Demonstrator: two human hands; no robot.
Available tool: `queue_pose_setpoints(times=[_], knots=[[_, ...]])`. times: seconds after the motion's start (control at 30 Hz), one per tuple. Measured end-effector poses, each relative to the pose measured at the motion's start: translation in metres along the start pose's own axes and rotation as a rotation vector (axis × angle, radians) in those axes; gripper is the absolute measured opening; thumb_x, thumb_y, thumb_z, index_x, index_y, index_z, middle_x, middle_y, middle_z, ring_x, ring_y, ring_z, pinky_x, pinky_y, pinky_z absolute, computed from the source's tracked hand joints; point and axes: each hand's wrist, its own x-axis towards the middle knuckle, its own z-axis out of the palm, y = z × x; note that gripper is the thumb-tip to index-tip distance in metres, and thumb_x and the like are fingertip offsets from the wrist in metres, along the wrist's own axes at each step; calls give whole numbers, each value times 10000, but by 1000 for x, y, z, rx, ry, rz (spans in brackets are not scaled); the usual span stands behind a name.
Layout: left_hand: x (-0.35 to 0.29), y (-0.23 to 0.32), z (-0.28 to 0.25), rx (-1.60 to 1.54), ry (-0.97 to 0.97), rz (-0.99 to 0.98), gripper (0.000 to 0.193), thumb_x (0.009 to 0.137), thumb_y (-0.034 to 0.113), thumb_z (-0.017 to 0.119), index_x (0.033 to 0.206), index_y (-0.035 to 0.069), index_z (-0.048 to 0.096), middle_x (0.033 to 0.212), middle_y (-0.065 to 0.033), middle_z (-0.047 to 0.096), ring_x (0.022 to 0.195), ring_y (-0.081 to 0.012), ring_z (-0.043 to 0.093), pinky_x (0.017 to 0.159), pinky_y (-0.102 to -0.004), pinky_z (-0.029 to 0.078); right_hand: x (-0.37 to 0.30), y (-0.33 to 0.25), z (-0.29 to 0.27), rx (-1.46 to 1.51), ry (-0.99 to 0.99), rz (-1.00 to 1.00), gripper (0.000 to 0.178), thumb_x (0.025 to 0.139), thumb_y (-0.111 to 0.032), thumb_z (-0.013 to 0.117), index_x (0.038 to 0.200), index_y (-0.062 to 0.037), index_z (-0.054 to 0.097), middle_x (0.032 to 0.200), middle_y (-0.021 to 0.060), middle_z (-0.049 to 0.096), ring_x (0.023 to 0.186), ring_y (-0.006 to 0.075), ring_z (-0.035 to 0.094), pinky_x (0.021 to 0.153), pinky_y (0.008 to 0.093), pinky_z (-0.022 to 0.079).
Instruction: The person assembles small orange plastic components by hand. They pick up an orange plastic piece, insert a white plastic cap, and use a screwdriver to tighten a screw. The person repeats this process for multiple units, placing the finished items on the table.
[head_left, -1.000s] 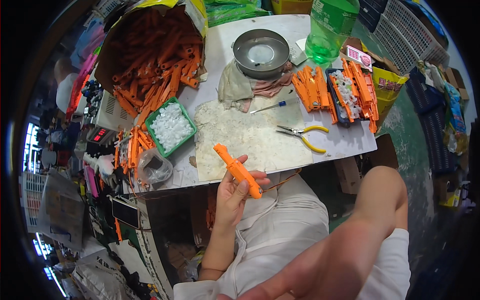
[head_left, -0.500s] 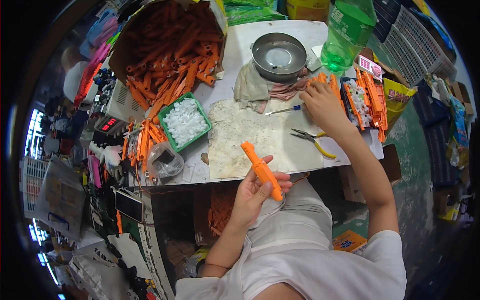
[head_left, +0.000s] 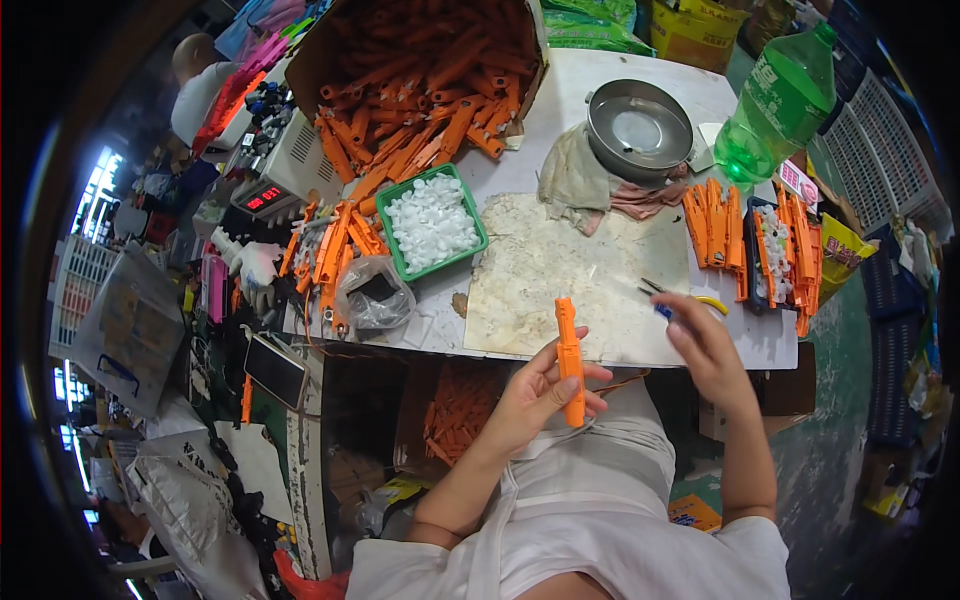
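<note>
My left hand (head_left: 541,397) is closed around a long orange plastic piece (head_left: 569,362), held upright with its narrow end pointing away from me, over the table's front edge. Slightly blurred, my right hand (head_left: 711,353) is to its right, with the fingers bent around a slim tool (head_left: 663,312) whose blue end shows at the fingertips. The rest of that tool is hard to make out. Just behind the right hand lie pliers (head_left: 712,303) with yellow handles, partly covered by it. A worn pale board (head_left: 570,270) lies in front of both hands.
A large box (head_left: 541,85) of orange pieces stands at the back left, beside a green basket (head_left: 483,240) of small white parts. A metal bowl (head_left: 652,155), a cloth (head_left: 572,183) and a green bottle (head_left: 778,105) stand behind. Orange pieces (head_left: 712,228) lie at the right.
My right hand has left the orange pieces at the right and come nearer me, with the blue-ended tool from the board. The left hand's orange piece is more upright. The view has shifted.
</note>
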Motion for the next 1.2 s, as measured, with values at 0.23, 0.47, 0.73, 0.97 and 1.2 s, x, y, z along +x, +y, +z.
queue_pose_setpoints(times=[0.23,0.47,0.73,0.97,1.2], knots=[[0,4,-1,50,12,-29,658,919,226,584,1431,15,228,1038,-194,623,790,-226,678,715,-304,549,-14,-14,13,155,134,177,203,920,-162,574,976,10,666,784,56,629,725,107,545,658,240,426],[-2,5,0,76,2,-41,670,908,197,599,1445,27,237,1002,-171,628,764,-196,666,708,-284,531,-12,-16,9,222,101,296,266,941,-204,559,968,35,671,783,37,654,722,70,536,656,225,431],[-6,18,-6,127,-100,-158,657,891,162,613,1431,6,274,949,-145,638,720,-171,649,671,-252,506,-6,-6,-17,662,-422,582,293,956,-237,524,1039,16,647,666,-36,550,594,34,449,531,220,379],[-4,19,-12,122,-70,-199,658,880,163,629,1422,3,294,938,-151,649,720,-184,660,681,-269,523,-23,-13,15,-696,-21,-415,203,915,-158,567,1050,-17,621,629,63,530,500,119,513,452,257,375],[-3,17,-8,69,-47,-117,665,886,179,631,1427,13,282,1026,-179,642,784,-207,670,744,-307,539,-24,-25,8,167,-308,210,226,952,-180,521,1035,-14,650,593,48,501,527,92,431,518,261,379]])
